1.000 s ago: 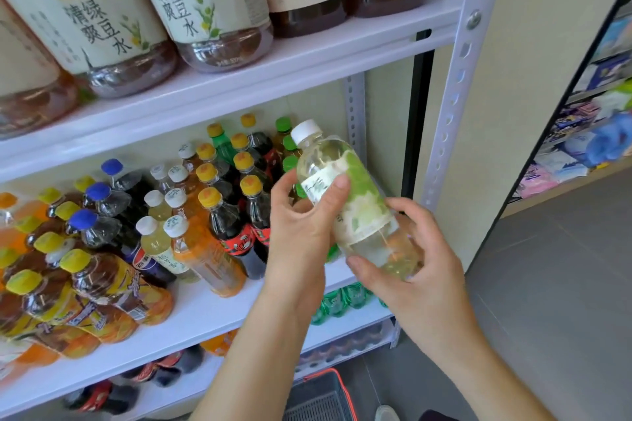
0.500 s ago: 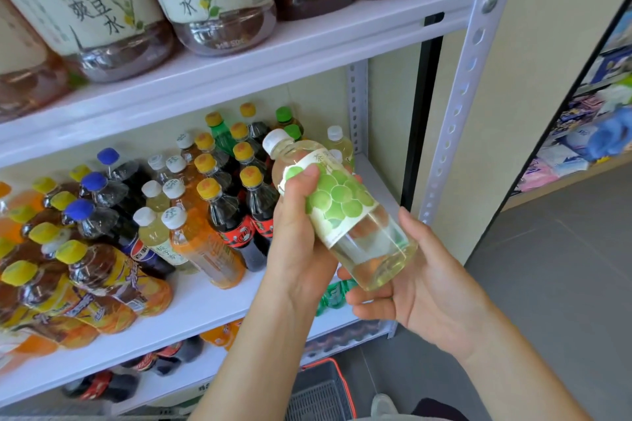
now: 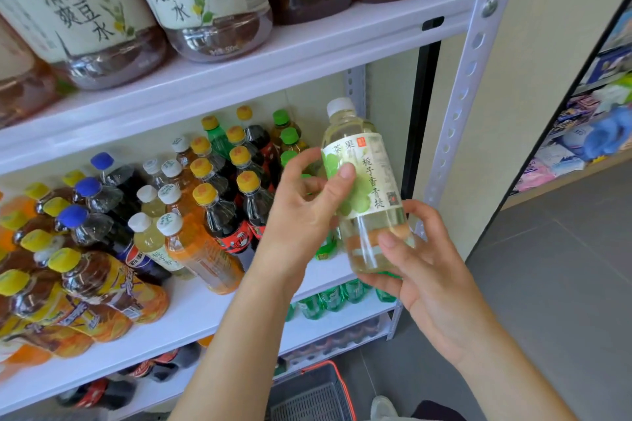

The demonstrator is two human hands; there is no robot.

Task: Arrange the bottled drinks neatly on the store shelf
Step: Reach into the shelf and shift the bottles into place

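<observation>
Ahead of the right end of the white metal middle shelf (image 3: 191, 304), a clear plastic bottle of pale green drink with a white cap (image 3: 367, 161) is held nearly upright, off the shelf. Left hand (image 3: 301, 215): thumb pressed on the green label, fingers (image 3: 301, 161) curled at the bottle's left side. Right hand (image 3: 427, 277): fingers (image 3: 422, 212) and thumb curled round the base, gripping it. Yellow-capped dark drink bottles (image 3: 222, 222) stand on the shelf to the left.

Mid shelf (image 3: 191, 314) front strip bare, packed bottles (image 3: 205, 215) fill left & ctr, post (image 3: 457, 120) at rt
</observation>
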